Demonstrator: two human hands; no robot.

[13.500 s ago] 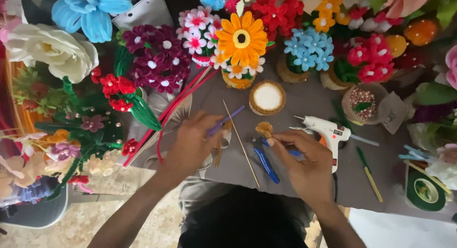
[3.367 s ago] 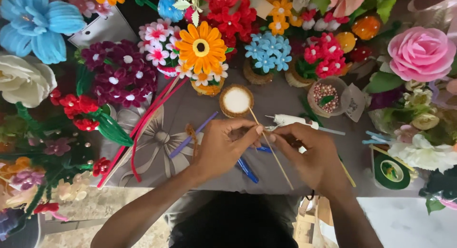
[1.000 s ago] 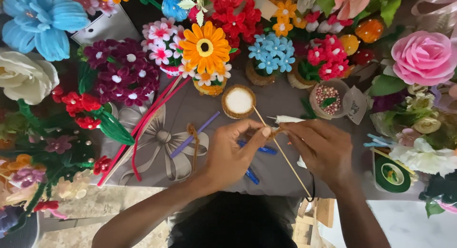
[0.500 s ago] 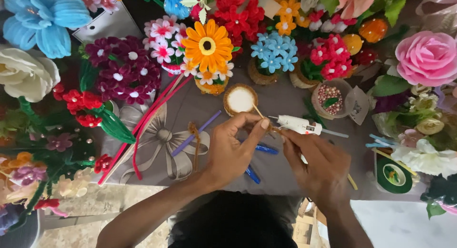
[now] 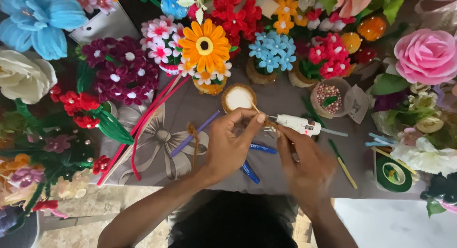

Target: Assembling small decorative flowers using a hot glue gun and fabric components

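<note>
Two hands meet over the grey table (image 5: 285,93) in the head view: the left hand (image 5: 232,143) pinches a thin wooden stick (image 5: 255,108) between thumb and forefinger, its long axis slanting up-left toward the small round cup (image 5: 238,97). The right hand (image 5: 304,162), blurred, closes on the stick's lower end just beside the left fingertips, with the white glue gun (image 5: 297,124) lying crosswise just beyond.

A grey table (image 5: 281,98) carries craft flowers from nine through three o'clock; at centre lie a white glue gun (image 5: 299,124), purple stem (image 5: 195,133), blue pens (image 5: 252,169), perhaps pipe cleaners (image 5: 143,129).
</note>
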